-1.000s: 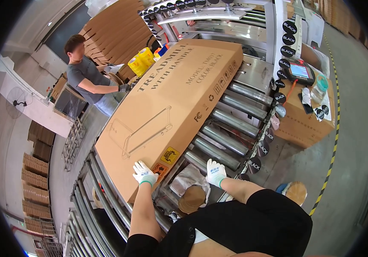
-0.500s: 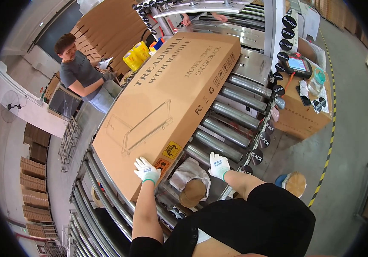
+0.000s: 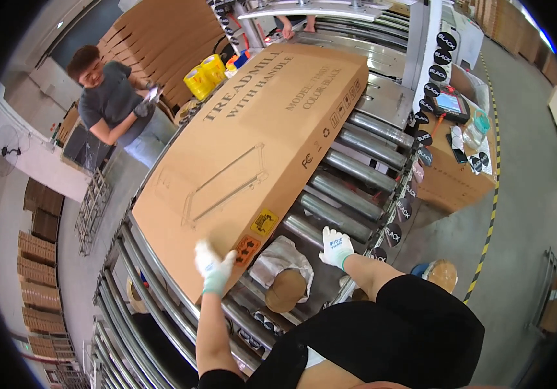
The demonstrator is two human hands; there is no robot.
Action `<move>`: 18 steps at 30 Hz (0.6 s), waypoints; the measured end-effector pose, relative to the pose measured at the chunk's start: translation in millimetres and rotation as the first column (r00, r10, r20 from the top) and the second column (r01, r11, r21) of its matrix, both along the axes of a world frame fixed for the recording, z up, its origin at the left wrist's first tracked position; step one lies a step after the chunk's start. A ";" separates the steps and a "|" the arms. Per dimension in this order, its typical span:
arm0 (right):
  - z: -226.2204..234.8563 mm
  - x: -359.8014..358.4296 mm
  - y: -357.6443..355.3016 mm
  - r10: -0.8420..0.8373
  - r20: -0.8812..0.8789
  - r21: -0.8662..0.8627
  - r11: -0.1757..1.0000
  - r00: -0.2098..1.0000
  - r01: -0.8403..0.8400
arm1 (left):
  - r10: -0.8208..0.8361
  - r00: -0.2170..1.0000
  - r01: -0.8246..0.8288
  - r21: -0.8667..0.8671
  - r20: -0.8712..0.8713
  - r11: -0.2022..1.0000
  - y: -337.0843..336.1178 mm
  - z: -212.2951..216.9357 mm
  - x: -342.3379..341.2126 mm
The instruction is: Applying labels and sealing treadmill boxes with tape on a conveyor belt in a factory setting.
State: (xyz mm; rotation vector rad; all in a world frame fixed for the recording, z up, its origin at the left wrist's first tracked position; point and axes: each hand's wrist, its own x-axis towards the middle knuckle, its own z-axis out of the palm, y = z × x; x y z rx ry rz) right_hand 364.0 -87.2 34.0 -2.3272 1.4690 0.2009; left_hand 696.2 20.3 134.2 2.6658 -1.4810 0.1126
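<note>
While the large brown carton (image 3: 239, 129) is lying flat on the roller conveyor (image 3: 346, 202), its printed top face is showing upward and one long side is facing the bare rollers on the right. The person's left hand (image 3: 213, 267), in a white glove, is standing over the near end of the carton, just beside the orange label (image 3: 247, 250) on that side; its thumb is spreading away from the fingers, which are blurring, and whether the palm is pressing on the cardboard cannot be told. The right hand (image 3: 337, 248), gloved alike, is standing near the end of the closest rollers, its fingers extending slightly apart; contact with the metal cannot be confirmed. A crumpled pale bag (image 3: 281, 258) and a round brown disc (image 3: 286, 291) are lying between the hands. Round black stickers (image 3: 393, 233) are lining the right rail. Beyond the carton's left side, a co-worker (image 3: 119, 107) in a grey shirt is standing with a pale item in hand, near yellow tape rolls (image 3: 205, 78). On the right, a device (image 3: 451, 105) with a lit screen and a teal-lidded jar (image 3: 476, 134) are sitting on a second box (image 3: 443, 185).
</note>
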 end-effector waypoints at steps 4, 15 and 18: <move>2.8 -0.8 -5.6 -0.018 0.009 0.009 1.000 1.000 0.018 | 0.492 0.827 -0.541 -0.150 -0.272 0.827 74.9 -25.3 103.7; 5.0 -8.0 -7.7 0.009 0.091 0.060 0.998 0.996 -0.015 | 0.696 0.641 -0.753 -0.089 -0.323 0.652 76.2 -57.8 92.6; 3.3 -6.3 -4.2 0.032 0.041 0.076 0.996 0.999 -0.036 | 0.699 0.635 -0.759 -0.101 -0.327 0.643 80.8 -54.0 90.8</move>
